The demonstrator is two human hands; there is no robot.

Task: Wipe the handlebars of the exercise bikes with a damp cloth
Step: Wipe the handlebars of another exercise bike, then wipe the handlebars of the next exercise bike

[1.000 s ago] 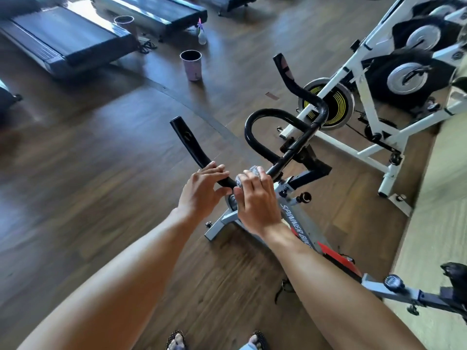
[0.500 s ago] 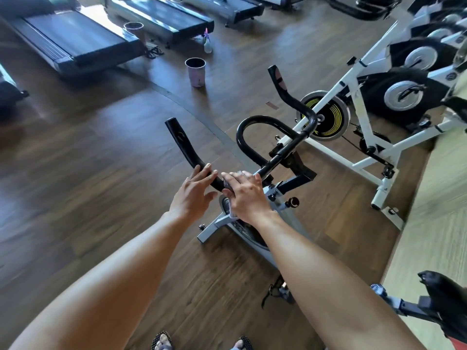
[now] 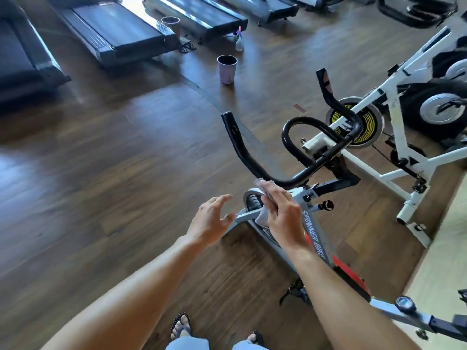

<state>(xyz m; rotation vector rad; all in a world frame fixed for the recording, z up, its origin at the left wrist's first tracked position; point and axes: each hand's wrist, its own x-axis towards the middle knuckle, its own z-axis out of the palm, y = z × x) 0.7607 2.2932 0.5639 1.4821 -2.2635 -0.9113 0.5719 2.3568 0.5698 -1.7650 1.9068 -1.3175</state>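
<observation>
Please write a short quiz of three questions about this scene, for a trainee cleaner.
1. True or false: the left hand grips the handlebar.
2. Which hand holds the cloth? A) left B) right C) both
3. Fill in: on the floor beyond the bike stands a ____, and farther back a spray bottle.

Key: 1 false, it is open and off the bar; 2 B; 3 cup.

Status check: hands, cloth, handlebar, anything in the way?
Left hand open, off the bar. Right hand grips cloth, just short of black handlebar. Nothing between cloth and bar.
</observation>
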